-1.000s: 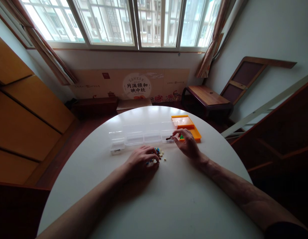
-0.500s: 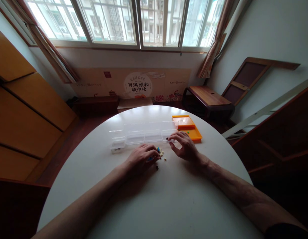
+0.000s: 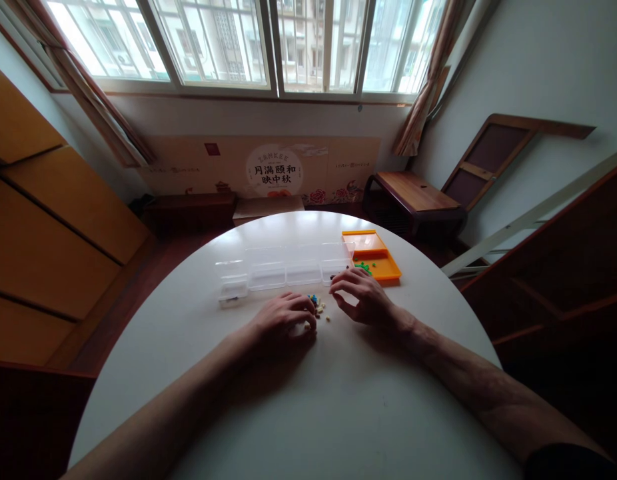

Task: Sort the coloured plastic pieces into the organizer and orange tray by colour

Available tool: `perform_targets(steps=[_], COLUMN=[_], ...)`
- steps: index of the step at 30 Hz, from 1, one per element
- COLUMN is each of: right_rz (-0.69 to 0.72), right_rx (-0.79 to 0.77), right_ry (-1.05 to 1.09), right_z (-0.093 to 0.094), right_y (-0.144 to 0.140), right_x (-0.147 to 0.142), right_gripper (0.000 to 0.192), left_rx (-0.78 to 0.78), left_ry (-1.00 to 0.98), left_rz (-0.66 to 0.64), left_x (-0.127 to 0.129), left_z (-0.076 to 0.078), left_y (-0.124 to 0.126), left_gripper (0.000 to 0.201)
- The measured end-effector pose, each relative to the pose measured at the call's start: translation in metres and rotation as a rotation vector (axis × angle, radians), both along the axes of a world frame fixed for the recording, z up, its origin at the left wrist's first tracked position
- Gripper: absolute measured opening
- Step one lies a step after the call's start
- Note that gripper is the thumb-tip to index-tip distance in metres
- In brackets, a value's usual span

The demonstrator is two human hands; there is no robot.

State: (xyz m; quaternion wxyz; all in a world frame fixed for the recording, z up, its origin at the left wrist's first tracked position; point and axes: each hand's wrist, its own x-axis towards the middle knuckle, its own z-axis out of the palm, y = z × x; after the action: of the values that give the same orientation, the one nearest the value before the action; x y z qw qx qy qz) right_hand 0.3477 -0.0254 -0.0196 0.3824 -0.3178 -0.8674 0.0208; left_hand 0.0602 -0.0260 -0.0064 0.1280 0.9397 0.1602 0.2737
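My left hand (image 3: 288,313) rests on the table with its fingers curled down at the near edge of a small pile of pieces (image 3: 319,308), blue, cream and brown. Its fingertips are pinched low to the tabletop; what they hold is hidden. Right of the pile, my right hand (image 3: 366,298) hovers with thumb and fingers curved and a gap between them, nothing visible in it. It is just in front of the clear plastic box (image 3: 303,275), whose right compartment has dark pieces (image 3: 332,277). Behind this hand, green pieces (image 3: 363,267) lie in the orange tray (image 3: 388,267).
The round white table (image 3: 338,400) fills the foreground. A small clear compartment (image 3: 233,291) forms the left end of the box row. Beyond the table are a wooden seat (image 3: 413,190), a printed cardboard panel (image 3: 218,163) and windows.
My right hand has drawn back slightly from the right compartment, uncovering more green pieces. My left fingers have moved nearer to me, over where a dark piece lay; that piece is now hidden.
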Motion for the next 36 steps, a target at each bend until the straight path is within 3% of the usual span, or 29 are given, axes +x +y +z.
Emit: perform_targets(steps=[9, 19, 32, 36], right_rz=[0.105, 0.173, 0.178, 0.027], right_rx=[0.061, 0.076, 0.123, 0.090], right_ry=[-0.004, -0.035, -0.043, 0.064], right_z=[0.007, 0.006, 0.007, 0.006], right_y=[-0.007, -0.010, -0.006, -0.002], right_x=[-0.006, -0.011, -0.015, -0.007], right_gripper=[0.016, 0.013, 0.011, 0.008], left_rx=[-0.007, -0.270, -0.194, -0.107], left_ry=[-0.173, -0.278, -0.271, -0.232], left_rz=[0.141, 0.140, 0.124, 0.193], left_x=[-0.002, -0.001, 0.004, 0.003], left_z=[-0.003, -0.003, 0.005, 0.005], left_y=[0.006, 0.004, 0.003, 0.004], left_gripper=[0.012, 0.012, 0.012, 0.009])
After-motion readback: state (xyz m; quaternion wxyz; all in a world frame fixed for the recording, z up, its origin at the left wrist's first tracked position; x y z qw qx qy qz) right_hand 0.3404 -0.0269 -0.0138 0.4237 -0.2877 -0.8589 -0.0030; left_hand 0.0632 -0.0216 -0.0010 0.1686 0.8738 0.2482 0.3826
